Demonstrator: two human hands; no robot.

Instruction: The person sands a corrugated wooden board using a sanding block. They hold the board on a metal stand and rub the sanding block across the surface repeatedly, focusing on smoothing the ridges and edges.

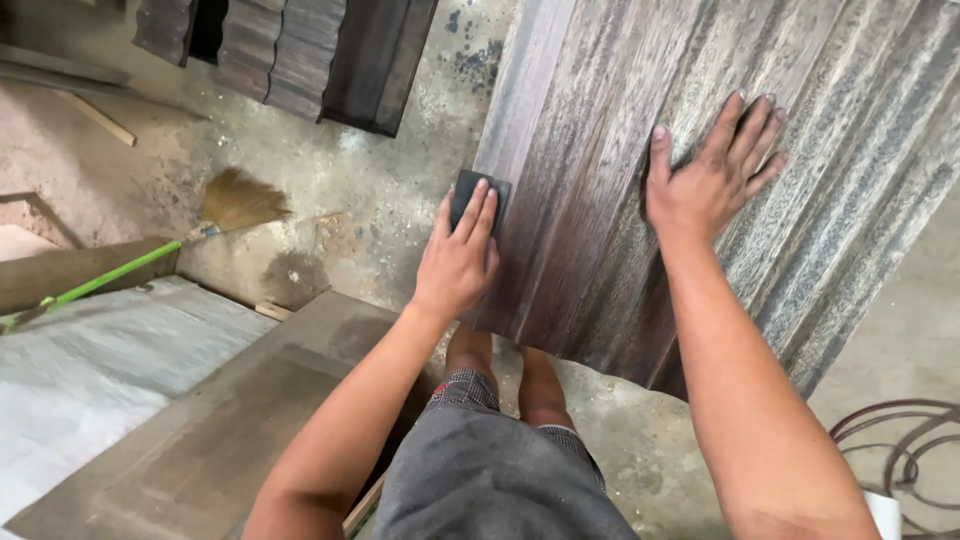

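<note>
Left hand (458, 258) is pressing a dark sanding block (478, 196) against the panel's (600, 150) left edge, fingers grasping it. Right hand (712, 172) is lying flat mid-panel, fingers released, spread.

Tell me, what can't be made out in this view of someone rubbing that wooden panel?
- Dark pad: mostly hidden under the left hand.
- Grooved wooden panel: cut off by the top and right edges.
- Broom: handle end leaves the left edge.
- Metal rings: cut by the right edge.
</note>
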